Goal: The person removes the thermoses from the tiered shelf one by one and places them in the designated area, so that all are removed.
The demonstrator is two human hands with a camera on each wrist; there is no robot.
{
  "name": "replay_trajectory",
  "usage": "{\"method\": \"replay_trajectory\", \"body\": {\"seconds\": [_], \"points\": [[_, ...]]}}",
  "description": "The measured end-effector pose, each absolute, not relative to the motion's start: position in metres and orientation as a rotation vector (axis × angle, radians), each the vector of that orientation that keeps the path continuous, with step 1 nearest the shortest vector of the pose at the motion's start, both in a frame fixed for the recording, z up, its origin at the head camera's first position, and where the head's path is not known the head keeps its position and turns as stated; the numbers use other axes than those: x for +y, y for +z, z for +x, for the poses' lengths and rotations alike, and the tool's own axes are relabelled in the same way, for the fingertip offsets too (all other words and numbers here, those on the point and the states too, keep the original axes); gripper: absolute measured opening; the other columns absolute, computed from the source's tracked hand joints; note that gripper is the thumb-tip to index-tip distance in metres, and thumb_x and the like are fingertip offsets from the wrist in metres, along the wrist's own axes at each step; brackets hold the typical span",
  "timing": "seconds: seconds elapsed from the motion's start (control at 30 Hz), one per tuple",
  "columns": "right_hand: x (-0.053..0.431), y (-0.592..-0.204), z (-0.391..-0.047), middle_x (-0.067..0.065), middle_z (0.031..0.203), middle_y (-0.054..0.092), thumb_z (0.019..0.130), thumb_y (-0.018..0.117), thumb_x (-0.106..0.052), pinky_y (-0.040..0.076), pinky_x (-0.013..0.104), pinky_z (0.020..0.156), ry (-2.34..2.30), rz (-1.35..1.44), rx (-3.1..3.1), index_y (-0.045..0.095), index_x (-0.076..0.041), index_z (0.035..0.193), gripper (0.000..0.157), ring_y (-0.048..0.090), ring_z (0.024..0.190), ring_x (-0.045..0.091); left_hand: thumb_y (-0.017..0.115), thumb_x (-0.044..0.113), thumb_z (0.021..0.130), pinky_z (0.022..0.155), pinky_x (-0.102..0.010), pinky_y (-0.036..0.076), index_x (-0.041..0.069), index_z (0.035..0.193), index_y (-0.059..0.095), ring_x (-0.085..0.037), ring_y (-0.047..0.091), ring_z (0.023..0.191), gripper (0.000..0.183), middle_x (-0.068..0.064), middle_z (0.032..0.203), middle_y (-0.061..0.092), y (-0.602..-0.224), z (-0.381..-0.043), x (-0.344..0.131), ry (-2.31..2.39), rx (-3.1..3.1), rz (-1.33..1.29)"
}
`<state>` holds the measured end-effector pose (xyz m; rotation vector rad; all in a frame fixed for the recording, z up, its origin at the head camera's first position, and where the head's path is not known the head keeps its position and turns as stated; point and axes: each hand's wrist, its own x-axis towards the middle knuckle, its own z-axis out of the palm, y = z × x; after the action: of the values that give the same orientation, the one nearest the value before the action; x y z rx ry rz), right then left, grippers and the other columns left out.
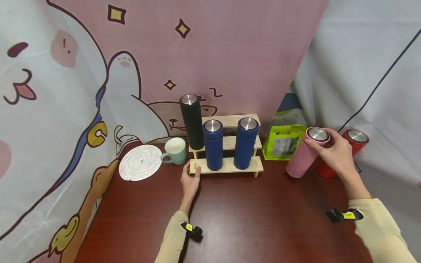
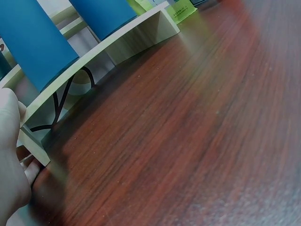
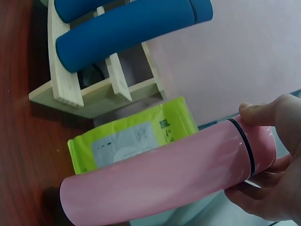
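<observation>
My right hand [image 1: 336,151] grips a pink thermos [image 3: 160,176] around its lid end. Whether its base touches the table cannot be told. At the left end of a tiered wooden rack [image 1: 227,166], my left hand [image 1: 190,182] holds the lowest board, thumb on top in the left wrist view. Two blue thermoses, one on the left [image 1: 213,146] and one on the right [image 1: 245,146], stand upright on that lowest step. A black thermos [image 1: 193,126] stands on the step behind them, at the left. Just behind the right hand is a red thermos [image 1: 358,140], partly hidden by it.
A green pouch [image 1: 279,142] stands between the rack and the pink thermos. Left of the rack are a mint-green mug [image 1: 175,151] and a round woven mat [image 1: 140,162]. The dark wood table [image 1: 250,215] meets printed cloth at the back and sides.
</observation>
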<state>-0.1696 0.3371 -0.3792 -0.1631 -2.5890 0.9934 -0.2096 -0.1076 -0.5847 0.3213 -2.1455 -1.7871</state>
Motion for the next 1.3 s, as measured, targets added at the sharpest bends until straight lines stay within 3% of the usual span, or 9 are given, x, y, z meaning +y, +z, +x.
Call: {"method": "replay_trajectory", "body": {"seconds": [0.23,0.47,0.63,0.8,0.9,1.0,1.1,1.2,1.3], "points": [[0.349,-0.388,-0.171,0.022,0.119,0.064,0.09,0.072,-0.049,0.037,0.018,0.069,0.966,-0.234,-2.604,0.055,-0.005,0.138,0.068,0.044,0.081,-0.003,0.072,0.024,0.095,0.087,-0.04,0.053,0.01,0.149,0.05,-0.027,0.066,0.111,0.059,-0.014,0.131,0.068,-0.586,-0.209,-0.108,-1.791,-2.15,0.314],[0.355,-0.394,-0.173,0.023,0.119,0.064,0.09,0.072,-0.05,0.037,0.014,0.066,0.952,-0.264,-2.62,0.055,-0.003,0.138,0.069,0.045,0.081,0.0,0.072,0.023,0.096,0.092,-0.046,0.052,0.01,0.148,0.05,-0.028,0.063,0.118,0.058,-0.015,0.133,0.066,-0.585,-0.209,-0.108,-1.786,-2.151,0.306],[0.357,-0.397,-0.174,0.025,0.121,0.062,0.091,0.07,-0.05,0.037,0.016,0.066,0.959,-0.285,-2.635,0.053,-0.001,0.139,0.071,0.045,0.085,0.007,0.071,0.023,0.096,0.094,-0.048,0.052,0.01,0.147,0.051,-0.029,0.061,0.122,0.057,-0.016,0.133,0.065,-0.585,-0.209,-0.108,-1.776,-2.154,0.295],[0.359,-0.401,-0.178,0.027,0.121,0.063,0.092,0.071,-0.048,0.037,0.019,0.067,0.946,-0.297,-2.626,0.054,0.0,0.139,0.07,0.044,0.084,0.006,0.071,0.024,0.096,0.094,-0.047,0.051,0.01,0.147,0.051,-0.028,0.061,0.122,0.057,-0.015,0.133,0.065,-0.585,-0.209,-0.109,-1.783,-2.153,0.3],[0.36,-0.402,-0.179,0.029,0.124,0.062,0.092,0.07,-0.048,0.036,0.022,0.069,0.947,-0.308,-2.624,0.053,0.002,0.14,0.071,0.051,0.091,0.016,0.071,0.024,0.096,0.095,-0.048,0.051,0.011,0.148,0.051,-0.028,0.061,0.123,0.057,-0.014,0.135,0.065,-0.585,-0.21,-0.109,-1.788,-2.155,0.305],[0.36,-0.402,-0.178,0.032,0.129,0.059,0.092,0.069,-0.048,0.035,0.025,0.072,0.952,-0.319,-2.627,0.051,0.003,0.142,0.074,0.053,0.106,0.037,0.071,0.025,0.096,0.096,-0.049,0.051,0.011,0.148,0.05,-0.028,0.059,0.125,0.058,-0.014,0.136,0.064,-0.585,-0.21,-0.109,-1.791,-2.159,0.309],[0.36,-0.402,-0.177,0.033,0.132,0.056,0.092,0.069,-0.048,0.036,0.032,0.077,0.957,-0.32,-2.63,0.048,0.005,0.143,0.076,0.051,0.115,0.046,0.071,0.025,0.096,0.096,-0.049,0.051,0.011,0.148,0.05,-0.029,0.06,0.124,0.058,-0.014,0.135,0.064,-0.584,-0.209,-0.109,-1.788,-2.159,0.309],[0.358,-0.4,-0.176,0.034,0.135,0.053,0.092,0.068,-0.048,0.041,0.046,0.084,0.964,-0.313,-2.635,0.044,0.006,0.145,0.079,0.049,0.119,0.049,0.071,0.026,0.096,0.094,-0.049,0.051,0.011,0.148,0.05,-0.029,0.062,0.121,0.058,-0.015,0.134,0.065,-0.584,-0.209,-0.109,-1.787,-2.156,0.302],[0.355,-0.395,-0.175,0.035,0.138,0.051,0.092,0.069,-0.047,0.038,0.061,0.095,0.967,-0.302,-2.624,0.04,0.007,0.146,0.082,0.047,0.122,0.052,0.071,0.026,0.096,0.093,-0.048,0.052,0.012,0.148,0.051,-0.029,0.063,0.118,0.058,-0.015,0.132,0.066,-0.583,-0.209,-0.109,-1.787,-2.158,0.301]]}}
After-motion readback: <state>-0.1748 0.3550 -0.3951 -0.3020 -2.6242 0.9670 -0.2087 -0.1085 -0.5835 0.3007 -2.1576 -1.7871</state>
